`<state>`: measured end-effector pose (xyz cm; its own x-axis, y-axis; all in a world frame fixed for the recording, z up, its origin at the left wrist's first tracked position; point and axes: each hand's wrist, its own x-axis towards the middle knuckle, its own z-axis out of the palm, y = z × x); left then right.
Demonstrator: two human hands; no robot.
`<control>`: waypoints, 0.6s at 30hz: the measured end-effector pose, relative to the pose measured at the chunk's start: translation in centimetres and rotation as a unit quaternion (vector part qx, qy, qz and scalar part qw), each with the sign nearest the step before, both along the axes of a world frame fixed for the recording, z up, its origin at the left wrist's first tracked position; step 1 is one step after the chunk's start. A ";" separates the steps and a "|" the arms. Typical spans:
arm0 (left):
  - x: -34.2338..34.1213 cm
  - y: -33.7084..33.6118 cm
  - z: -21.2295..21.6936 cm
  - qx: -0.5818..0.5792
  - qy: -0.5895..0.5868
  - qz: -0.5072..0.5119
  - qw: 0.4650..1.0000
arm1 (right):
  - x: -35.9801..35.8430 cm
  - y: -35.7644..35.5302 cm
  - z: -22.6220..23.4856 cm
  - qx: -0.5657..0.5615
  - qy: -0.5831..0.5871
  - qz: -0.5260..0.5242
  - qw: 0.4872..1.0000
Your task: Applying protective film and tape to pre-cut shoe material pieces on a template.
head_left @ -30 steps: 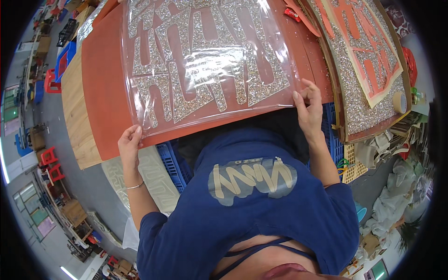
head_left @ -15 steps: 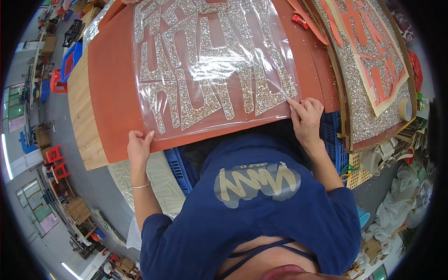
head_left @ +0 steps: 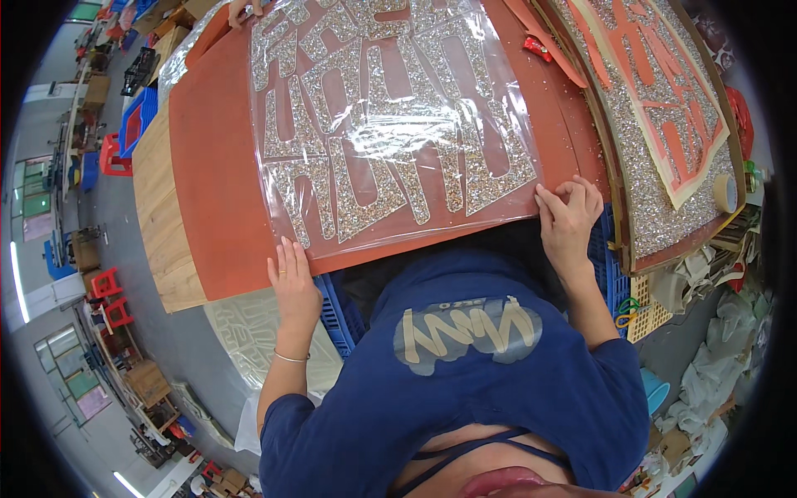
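Observation:
A clear plastic film [head_left: 398,235] lies over glittering rhinestone pieces [head_left: 365,213] cut in letter-like shapes, on a reddish-brown board [head_left: 217,207]. My left hand [head_left: 296,286] rests at the film's near left corner, fingers stretched out flat; a ring and a bracelet show on it. At the near right corner, my right hand [head_left: 571,220] pinches the film's edge between thumb and fingers. Glare hides some of the pieces in the middle. At the far left edge of the board is another person's hand [head_left: 242,10].
On the right stands a tray of glitter stones [head_left: 664,228] with orange and cream cut-out sheets and a tape roll [head_left: 726,193]. A small red packet [head_left: 537,49] lies on the board. Blue crates [head_left: 340,311] stand beneath it; scissors [head_left: 627,313] hang near a yellow basket [head_left: 650,311].
My left hand has let go of the film's corner and now lies with fingers straightened on its edge. My right hand stays at its corner. The whole view has shifted slightly.

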<state>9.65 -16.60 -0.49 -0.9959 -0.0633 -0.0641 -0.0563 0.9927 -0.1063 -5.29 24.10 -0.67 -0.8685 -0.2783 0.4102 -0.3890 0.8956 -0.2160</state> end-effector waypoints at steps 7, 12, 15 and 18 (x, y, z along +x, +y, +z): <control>-1.1 2.0 0.4 -0.071 -0.030 -0.008 0.997 | -1.3 -12.7 1.6 -0.116 -0.116 0.306 0.938; -0.4 1.0 1.1 -0.035 -0.078 0.017 0.996 | -1.2 -11.8 -0.8 0.002 -0.199 0.257 0.946; 0.4 -1.4 0.6 0.061 0.015 0.029 0.998 | -0.4 -6.0 -1.2 0.023 -0.160 0.140 0.977; -5.8 -0.2 5.9 0.088 -0.165 0.227 0.956 | -0.8 -2.5 -0.9 0.100 -0.149 0.056 0.982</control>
